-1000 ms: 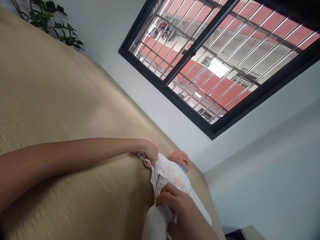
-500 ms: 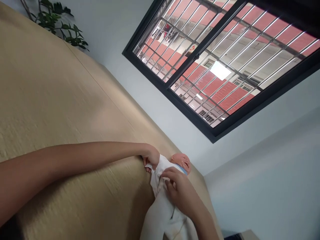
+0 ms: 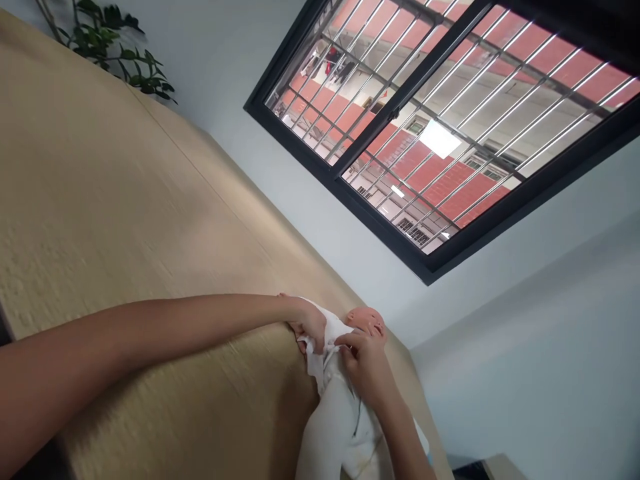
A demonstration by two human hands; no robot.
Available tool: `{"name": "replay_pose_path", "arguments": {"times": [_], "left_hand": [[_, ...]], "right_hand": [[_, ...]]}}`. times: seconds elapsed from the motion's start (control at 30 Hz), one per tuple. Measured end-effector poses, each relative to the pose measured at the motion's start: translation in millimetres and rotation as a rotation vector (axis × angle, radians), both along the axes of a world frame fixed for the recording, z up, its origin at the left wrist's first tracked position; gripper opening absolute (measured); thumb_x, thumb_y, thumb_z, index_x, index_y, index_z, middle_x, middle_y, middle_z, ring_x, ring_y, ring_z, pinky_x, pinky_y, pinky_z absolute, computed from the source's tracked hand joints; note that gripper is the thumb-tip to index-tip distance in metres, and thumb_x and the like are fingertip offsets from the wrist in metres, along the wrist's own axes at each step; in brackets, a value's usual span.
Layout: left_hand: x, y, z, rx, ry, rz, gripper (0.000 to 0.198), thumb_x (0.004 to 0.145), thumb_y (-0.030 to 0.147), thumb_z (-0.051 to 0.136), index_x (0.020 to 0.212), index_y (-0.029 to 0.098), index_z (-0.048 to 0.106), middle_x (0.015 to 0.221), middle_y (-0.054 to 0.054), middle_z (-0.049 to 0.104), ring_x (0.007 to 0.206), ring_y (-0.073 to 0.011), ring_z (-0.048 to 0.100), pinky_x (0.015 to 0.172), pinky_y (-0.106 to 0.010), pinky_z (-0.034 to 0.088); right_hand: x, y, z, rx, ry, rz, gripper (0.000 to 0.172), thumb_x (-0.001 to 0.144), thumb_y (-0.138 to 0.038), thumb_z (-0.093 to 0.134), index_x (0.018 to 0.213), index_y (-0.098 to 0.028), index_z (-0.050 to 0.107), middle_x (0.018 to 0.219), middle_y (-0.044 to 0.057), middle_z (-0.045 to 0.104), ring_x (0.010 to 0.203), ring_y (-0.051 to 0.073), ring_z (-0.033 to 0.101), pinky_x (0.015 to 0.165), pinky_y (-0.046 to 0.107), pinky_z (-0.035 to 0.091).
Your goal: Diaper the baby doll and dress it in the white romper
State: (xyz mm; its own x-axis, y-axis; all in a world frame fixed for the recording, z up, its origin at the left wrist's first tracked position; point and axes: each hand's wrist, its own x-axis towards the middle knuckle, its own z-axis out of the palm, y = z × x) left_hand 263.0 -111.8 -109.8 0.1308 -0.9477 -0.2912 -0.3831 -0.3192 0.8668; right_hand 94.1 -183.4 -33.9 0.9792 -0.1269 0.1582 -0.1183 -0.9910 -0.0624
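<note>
Up went the right hand (image 3: pixel 367 363): 1 second earlier it lay low on the doll's (image 3: pixel 367 321) middle, and now it sat just under the chin, lower centre of the frame. The left hand (image 3: pixel 310 327) had edged in as well, from the cloth's outer edge to the doll's shoulder, so the 2 hands were nearly touching.

The left hand was closed tight, with a fold of the white garment (image 3: pixel 340 427) bunched between thumb and fingers. The right hand's fingers (image 3: pixel 350 340) were curled narrow against the cloth at the chest. Whether they nipped it or only pressed on it could not be told, because the knuckles hid the tips.

The doll lay face up on the beige surface (image 3: pixel 150 220) with its head toward the wall (image 3: pixel 525 347) and the garment trailing off the bottom edge of the frame. More of the cloth was pulled up around the neck than before, and the blue at the collar was no longer showing. By the look of it, the work had closed in on the top of the garment, with both hands at the neck opening.

The barred window (image 3: pixel 435 113) filled the upper right, and a plant (image 3: pixel 115 53) stood in the upper left corner.
</note>
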Motion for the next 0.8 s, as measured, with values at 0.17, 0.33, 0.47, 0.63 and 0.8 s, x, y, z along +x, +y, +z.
{"name": "replay_pose_path", "arguments": {"times": [0.17, 0.33, 0.47, 0.63, 0.8], "left_hand": [[-9, 3, -0.7, 0.002, -0.061, 0.07, 0.015, 0.066, 0.023, 0.074, 0.069, 0.012, 0.064, 0.068, -0.004, 0.064, 0.06, -0.0177, 0.059, 0.07, -0.033, 0.054], [-12, 4, -1.7, 0.002, -0.041, 0.118, 0.003, 0.072, 0.013, 0.06, 0.07, 0.013, 0.062, 0.061, -0.003, 0.059, 0.055, -0.0153, 0.055, 0.069, -0.031, 0.051], [-10, 6, 0.3, 0.011, -0.05, 0.143, 0.002, 0.073, 0.012, 0.062, 0.071, 0.012, 0.061, 0.06, -0.002, 0.057, 0.055, -0.0149, 0.053, 0.07, -0.033, 0.049], [-10, 8, 2.6, -0.008, -0.062, 0.167, 0.01, 0.071, 0.011, 0.063, 0.062, 0.011, 0.061, 0.06, -0.005, 0.055, 0.057, -0.018, 0.053, 0.072, -0.036, 0.048], [-10, 9, 3.3, -0.015, -0.076, 0.199, 0.009, 0.066, 0.009, 0.066, 0.059, 0.012, 0.062, 0.055, -0.005, 0.054, 0.06, -0.0201, 0.053, 0.073, -0.038, 0.047]], "right_hand": [[-2, 1, -3.5, 0.025, 0.001, 0.035, 0.032, 0.081, -0.009, 0.048, 0.09, -0.02, 0.076, 0.097, 0.005, 0.067, 0.097, 0.02, 0.058, 0.083, 0.029, 0.042], [0, 9, -8.6, -0.033, 0.126, 0.101, 0.036, 0.081, -0.007, 0.046, 0.094, -0.022, 0.076, 0.101, 0.002, 0.07, 0.1, 0.019, 0.055, 0.088, 0.027, 0.04], [3, 12, -9.4, -0.124, 0.256, 0.129, 0.031, 0.084, -0.01, 0.046, 0.087, -0.021, 0.075, 0.095, 0.002, 0.071, 0.097, 0.019, 0.054, 0.084, 0.026, 0.037], [6, 11, -12.7, -0.19, 0.298, 0.121, 0.032, 0.081, -0.011, 0.047, 0.101, -0.023, 0.069, 0.094, 0.001, 0.07, 0.092, 0.018, 0.051, 0.073, 0.026, 0.032], [12, 11, -16.8, -0.31, 0.369, 0.103, 0.027, 0.079, -0.012, 0.046, 0.086, -0.02, 0.07, 0.092, 0.003, 0.07, 0.088, 0.018, 0.051, 0.067, 0.027, 0.028]]}}
